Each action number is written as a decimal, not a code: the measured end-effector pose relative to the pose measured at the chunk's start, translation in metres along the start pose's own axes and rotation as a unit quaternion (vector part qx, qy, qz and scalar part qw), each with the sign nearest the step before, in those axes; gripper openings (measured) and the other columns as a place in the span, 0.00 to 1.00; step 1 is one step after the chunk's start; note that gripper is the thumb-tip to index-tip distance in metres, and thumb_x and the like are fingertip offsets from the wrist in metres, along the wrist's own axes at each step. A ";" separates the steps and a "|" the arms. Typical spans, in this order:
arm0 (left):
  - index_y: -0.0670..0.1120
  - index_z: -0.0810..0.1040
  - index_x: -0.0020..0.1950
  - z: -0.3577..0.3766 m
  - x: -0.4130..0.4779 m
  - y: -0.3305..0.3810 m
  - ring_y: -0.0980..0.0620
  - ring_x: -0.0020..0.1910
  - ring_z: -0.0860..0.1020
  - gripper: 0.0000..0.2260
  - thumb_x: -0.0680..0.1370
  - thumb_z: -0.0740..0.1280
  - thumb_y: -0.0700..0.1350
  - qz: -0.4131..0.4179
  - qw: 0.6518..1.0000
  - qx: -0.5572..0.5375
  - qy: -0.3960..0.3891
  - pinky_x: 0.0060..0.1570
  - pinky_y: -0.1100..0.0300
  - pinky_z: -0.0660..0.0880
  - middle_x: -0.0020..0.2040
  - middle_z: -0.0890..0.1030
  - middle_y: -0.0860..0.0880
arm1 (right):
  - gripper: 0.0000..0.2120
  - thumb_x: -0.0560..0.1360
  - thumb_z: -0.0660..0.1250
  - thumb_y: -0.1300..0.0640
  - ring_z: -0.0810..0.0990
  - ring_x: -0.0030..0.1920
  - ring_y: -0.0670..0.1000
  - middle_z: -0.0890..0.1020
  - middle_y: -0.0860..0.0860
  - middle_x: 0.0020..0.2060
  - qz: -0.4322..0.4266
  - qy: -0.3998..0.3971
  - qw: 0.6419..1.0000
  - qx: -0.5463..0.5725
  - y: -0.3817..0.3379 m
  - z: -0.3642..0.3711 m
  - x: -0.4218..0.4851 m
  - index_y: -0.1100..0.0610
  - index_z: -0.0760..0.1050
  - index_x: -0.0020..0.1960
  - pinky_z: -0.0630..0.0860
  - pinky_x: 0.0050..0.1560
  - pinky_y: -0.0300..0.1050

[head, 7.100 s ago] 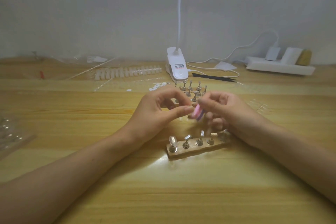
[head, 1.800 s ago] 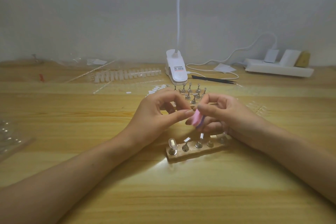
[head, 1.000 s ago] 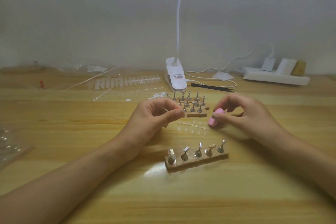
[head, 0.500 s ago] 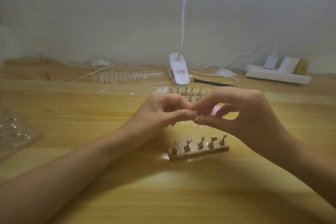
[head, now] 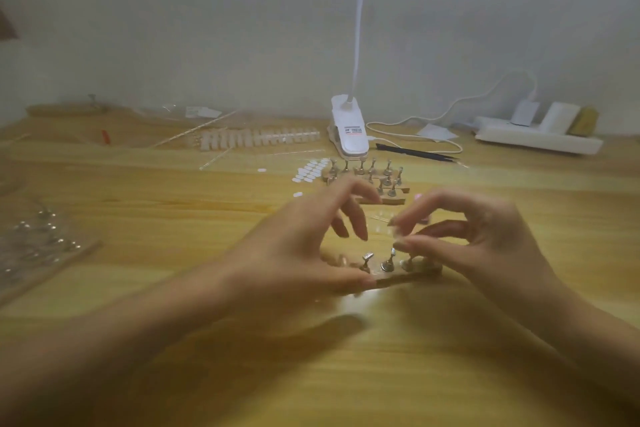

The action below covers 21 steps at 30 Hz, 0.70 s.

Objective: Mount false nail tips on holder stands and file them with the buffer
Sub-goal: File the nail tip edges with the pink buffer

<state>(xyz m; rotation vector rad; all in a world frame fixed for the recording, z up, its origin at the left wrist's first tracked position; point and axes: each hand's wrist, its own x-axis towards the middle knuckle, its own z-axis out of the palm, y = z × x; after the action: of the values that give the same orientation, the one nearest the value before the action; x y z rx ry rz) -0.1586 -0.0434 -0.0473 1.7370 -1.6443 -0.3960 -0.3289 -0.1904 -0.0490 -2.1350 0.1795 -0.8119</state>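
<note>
- Right hand (head: 485, 243) pinches a clear nail tip (head: 397, 235) (blurred) just above the holder stands (head: 388, 263), which lie at its 6 o'clock.
- Left hand (head: 304, 253), fingers spread, presses its thumb on the wooden base (head: 412, 276), which runs 9-to-3 across the tabletop (head: 346, 374).

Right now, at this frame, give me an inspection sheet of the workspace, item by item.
Surface: wooden table, pale grain.
Job's things: near holder strip with metal stands; spare holder strips behind; pink buffer set down, mostly hidden; nail tip rack far left.
Clutter: white stickers, black tweezers, plastic bag.
Grippers: left hand thumb against the near holder strip; right hand pinches a blurred nail tip.
Cables: white cable to power strip.
Surroundings: clip lamp, plain wall.
</note>
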 end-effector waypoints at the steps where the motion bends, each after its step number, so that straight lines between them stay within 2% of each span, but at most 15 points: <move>1: 0.64 0.67 0.63 0.009 -0.004 -0.001 0.58 0.53 0.75 0.28 0.69 0.77 0.49 -0.002 1.000 -0.006 0.029 0.42 0.66 0.74 0.50 0.78 0.61 | 0.07 0.68 0.78 0.48 0.85 0.48 0.50 0.86 0.46 0.43 0.002 -0.007 1.000 -0.005 0.003 0.003 -0.001 0.49 0.83 0.42 0.82 0.51 0.47; 3: 0.64 0.67 0.63 0.021 -0.008 -0.004 0.57 0.50 0.77 0.26 0.72 0.75 0.46 0.005 0.998 -0.017 0.065 0.40 0.60 0.76 0.48 0.78 0.61 | 0.08 0.68 0.76 0.45 0.83 0.51 0.50 0.85 0.42 0.44 -0.016 -0.018 0.999 -0.040 0.007 0.008 -0.003 0.47 0.83 0.44 0.79 0.56 0.44; 5: 0.62 0.68 0.63 0.027 -0.008 -0.005 0.55 0.46 0.78 0.24 0.74 0.73 0.42 -0.001 0.996 -0.046 0.078 0.38 0.59 0.76 0.46 0.80 0.60 | 0.09 0.68 0.74 0.43 0.81 0.53 0.50 0.85 0.41 0.45 -0.026 -0.021 0.997 -0.067 0.008 0.011 -0.004 0.44 0.82 0.45 0.75 0.60 0.43; 8: 0.59 0.71 0.61 0.030 -0.007 -0.004 0.54 0.42 0.79 0.21 0.75 0.74 0.42 -0.017 0.992 -0.086 0.090 0.40 0.58 0.78 0.44 0.81 0.59 | 0.10 0.67 0.77 0.45 0.80 0.56 0.51 0.85 0.41 0.46 -0.022 -0.025 0.996 -0.081 0.010 0.013 -0.005 0.44 0.82 0.45 0.71 0.64 0.44; 11: 0.57 0.72 0.60 0.031 -0.005 -0.004 0.55 0.42 0.80 0.19 0.75 0.74 0.43 -0.029 0.989 -0.109 0.100 0.41 0.57 0.78 0.40 0.80 0.55 | 0.09 0.66 0.78 0.45 0.80 0.56 0.51 0.84 0.41 0.45 -0.016 -0.020 0.996 -0.085 0.010 0.017 -0.005 0.43 0.81 0.44 0.69 0.64 0.41; 16: 0.58 0.72 0.59 0.033 -0.002 -0.006 0.55 0.37 0.79 0.20 0.73 0.75 0.42 -0.054 0.986 -0.109 0.111 0.42 0.52 0.78 0.37 0.79 0.56 | 0.09 0.65 0.78 0.46 0.79 0.55 0.53 0.84 0.40 0.44 -0.008 -0.019 0.996 -0.085 0.010 0.022 -0.003 0.44 0.82 0.43 0.67 0.63 0.35; 18: 0.58 0.71 0.61 0.033 -0.003 -0.006 0.56 0.37 0.79 0.21 0.73 0.75 0.45 -0.051 0.986 -0.113 0.109 0.42 0.56 0.78 0.37 0.79 0.56 | 0.10 0.65 0.79 0.44 0.79 0.55 0.54 0.84 0.40 0.43 -0.007 -0.021 0.996 -0.087 0.009 0.024 -0.002 0.44 0.82 0.43 0.67 0.63 0.36; 21: 0.58 0.71 0.63 0.034 -0.003 -0.007 0.57 0.39 0.80 0.23 0.73 0.75 0.45 -0.047 0.986 -0.116 0.109 0.42 0.62 0.77 0.37 0.79 0.57 | 0.10 0.65 0.76 0.43 0.79 0.53 0.53 0.84 0.40 0.43 -0.011 -0.028 0.996 -0.089 0.009 0.026 -0.001 0.45 0.82 0.43 0.66 0.66 0.46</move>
<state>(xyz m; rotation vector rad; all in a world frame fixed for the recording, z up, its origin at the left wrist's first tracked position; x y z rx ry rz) -0.1759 -0.0500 -0.0763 1.6234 -1.3116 -0.4093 -0.3132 -0.1789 -0.0678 -2.3287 0.2050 -0.7725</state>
